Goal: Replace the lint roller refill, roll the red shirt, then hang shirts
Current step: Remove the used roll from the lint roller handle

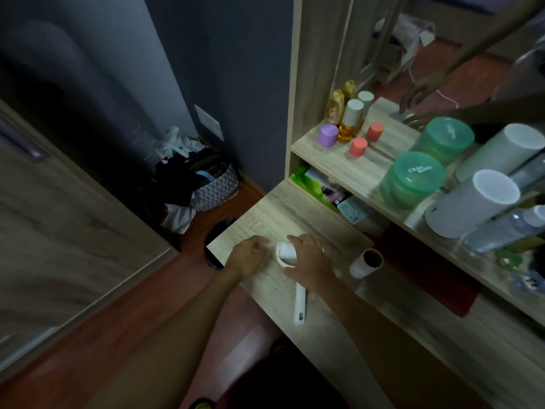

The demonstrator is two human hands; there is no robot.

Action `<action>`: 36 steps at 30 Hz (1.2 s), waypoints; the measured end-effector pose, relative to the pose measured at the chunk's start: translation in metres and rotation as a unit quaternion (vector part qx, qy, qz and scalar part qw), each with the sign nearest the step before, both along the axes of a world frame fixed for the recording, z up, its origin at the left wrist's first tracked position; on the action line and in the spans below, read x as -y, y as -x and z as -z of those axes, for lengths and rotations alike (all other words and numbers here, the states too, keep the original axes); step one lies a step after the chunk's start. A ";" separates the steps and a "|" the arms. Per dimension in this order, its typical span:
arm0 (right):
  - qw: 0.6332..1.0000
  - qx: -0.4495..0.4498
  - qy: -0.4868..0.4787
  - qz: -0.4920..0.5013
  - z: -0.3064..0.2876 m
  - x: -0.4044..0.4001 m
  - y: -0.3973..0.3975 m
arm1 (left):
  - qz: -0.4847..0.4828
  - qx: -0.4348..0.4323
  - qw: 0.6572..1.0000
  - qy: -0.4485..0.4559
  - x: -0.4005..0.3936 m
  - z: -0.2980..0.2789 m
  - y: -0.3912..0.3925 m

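Nearest the person, the white handle of the lint roller (300, 305) lies on the desk (265, 214), its free end close to the desk's near edge. Its head sits further in, near the desk's left edge, with a white refill roll (285, 253) on it. The right hand (309, 265) lies over the roller's head, fingers curled down around the roll. The left hand (246, 256) sits just left of the roll's open end, fingers loosely bent toward it; blur hides whether they touch it. Right of the hands, an empty cardboard core (365, 262) lies on its side. Beyond it a red shirt (427, 276) lies folded against the desk's far edge, under the shelf (348, 163). The shelf carries a green tub (411, 180), a white cylinder (472, 203) and small bottles (349, 119) at its left end.
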State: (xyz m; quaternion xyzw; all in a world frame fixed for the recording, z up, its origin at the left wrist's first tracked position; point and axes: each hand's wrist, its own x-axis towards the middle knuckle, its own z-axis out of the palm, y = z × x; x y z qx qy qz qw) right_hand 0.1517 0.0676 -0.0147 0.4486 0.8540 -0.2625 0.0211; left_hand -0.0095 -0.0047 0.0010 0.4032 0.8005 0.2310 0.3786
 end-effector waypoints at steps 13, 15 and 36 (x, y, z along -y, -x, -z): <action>0.992 -0.102 0.072 0.011 -0.019 -0.005 0.009 | -0.027 0.046 0.997 -0.063 -0.015 -0.018 -0.008; 0.984 -0.141 0.110 0.016 -0.027 -0.014 0.010 | -0.026 0.048 0.996 -0.068 -0.016 -0.026 -0.004; 0.995 -0.069 0.053 -0.050 -0.066 -0.028 0.027 | 0.084 -0.152 0.981 -0.081 -0.032 -0.068 0.013</action>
